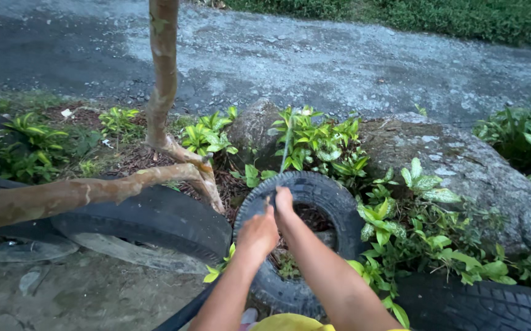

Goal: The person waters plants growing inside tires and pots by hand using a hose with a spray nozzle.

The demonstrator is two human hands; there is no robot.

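Note:
Both my hands meet over a small black tyre planter (333,196) filled with dark soil. My left hand (257,233) is curled into a fist at the planter's near-left rim. Pressed against it, my right hand (284,205) has its fingers closed. A thin grey-green stalk (286,146) rises from between the hands, up through leafy green plants (320,144). Both hands seem to grip its lower end, which the fingers hide.
A pale bare trunk (164,79) forks low, with one branch (63,196) running left over a large tyre (155,217). A grey boulder (474,171) lies to the right and another tyre (480,306) at bottom right. A gravel road (339,61) runs behind.

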